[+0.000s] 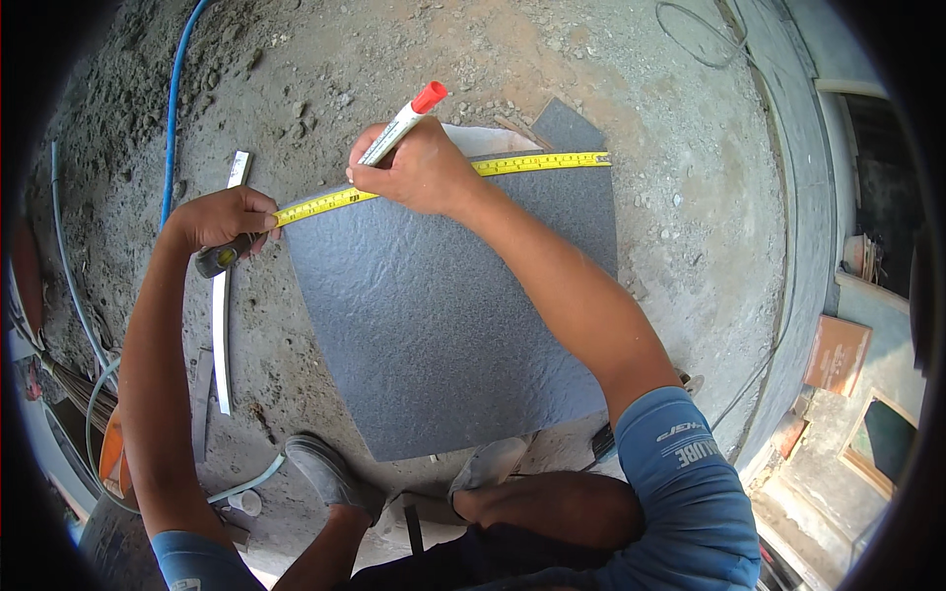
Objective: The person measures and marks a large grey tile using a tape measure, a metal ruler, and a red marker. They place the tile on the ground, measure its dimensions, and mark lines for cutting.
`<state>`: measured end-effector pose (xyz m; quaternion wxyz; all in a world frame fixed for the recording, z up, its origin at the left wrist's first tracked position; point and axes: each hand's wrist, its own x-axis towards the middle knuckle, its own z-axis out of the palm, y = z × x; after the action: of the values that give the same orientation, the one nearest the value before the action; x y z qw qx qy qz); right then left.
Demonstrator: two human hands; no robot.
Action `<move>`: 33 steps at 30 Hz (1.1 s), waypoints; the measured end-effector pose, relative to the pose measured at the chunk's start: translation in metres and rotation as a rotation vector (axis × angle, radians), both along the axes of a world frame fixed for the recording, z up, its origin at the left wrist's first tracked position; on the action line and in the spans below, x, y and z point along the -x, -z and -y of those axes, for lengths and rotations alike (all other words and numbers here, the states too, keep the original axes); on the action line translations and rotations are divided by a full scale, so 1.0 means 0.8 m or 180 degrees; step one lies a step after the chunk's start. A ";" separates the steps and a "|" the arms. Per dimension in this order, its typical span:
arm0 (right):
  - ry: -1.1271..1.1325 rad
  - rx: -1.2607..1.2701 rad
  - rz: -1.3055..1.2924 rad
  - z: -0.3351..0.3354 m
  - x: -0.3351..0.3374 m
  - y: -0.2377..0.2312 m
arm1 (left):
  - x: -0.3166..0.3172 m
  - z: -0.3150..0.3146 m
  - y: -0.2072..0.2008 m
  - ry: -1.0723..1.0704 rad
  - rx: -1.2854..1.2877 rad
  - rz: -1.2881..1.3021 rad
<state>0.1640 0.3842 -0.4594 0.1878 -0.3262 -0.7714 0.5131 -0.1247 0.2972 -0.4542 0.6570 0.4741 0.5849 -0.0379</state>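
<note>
A large dark grey tile [443, 325] lies flat on the ground before me. Along its far edge stretches the yellow blade of a tape measure [325, 204], its end at the tile's far right corner. My left hand [227, 222] is closed on the tape measure at the tile's left corner, the dark case [219, 258] hanging below the fingers. My right hand [419, 167] grips a white marker [392, 133] with a red end pointing up. That hand rests over the tape near the middle of the far edge; the marker's lower tip is hidden by the fingers.
Left of the tile lies a long white strip [222, 335]. A blue hose [175, 108] runs over rough soil farther left. A grey tile offcut [569, 126] sits behind the far right corner. My shoes [330, 473] are at the near edge. A wall [759, 197] borders the right.
</note>
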 end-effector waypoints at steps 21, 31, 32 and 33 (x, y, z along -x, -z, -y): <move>0.0075 0.0073 0.0192 0.003 0.003 0.003 | -0.001 0.000 0.005 0.0096 -0.0028 -0.0048; 0.0092 0.0084 0.0145 0.004 0.006 0.005 | -0.001 0.002 0.004 0.0051 -0.0052 -0.0083; 0.0094 0.0093 0.0148 0.004 0.006 0.005 | -0.001 0.002 0.005 0.0050 -0.0068 -0.0079; 0.0095 0.0103 0.0151 0.004 0.006 0.005 | -0.001 0.002 0.005 0.0048 -0.0084 -0.0076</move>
<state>0.1589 0.3807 -0.4633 0.1718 -0.3528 -0.7622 0.5148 -0.1237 0.2956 -0.4582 0.6434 0.4867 0.5895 -0.0408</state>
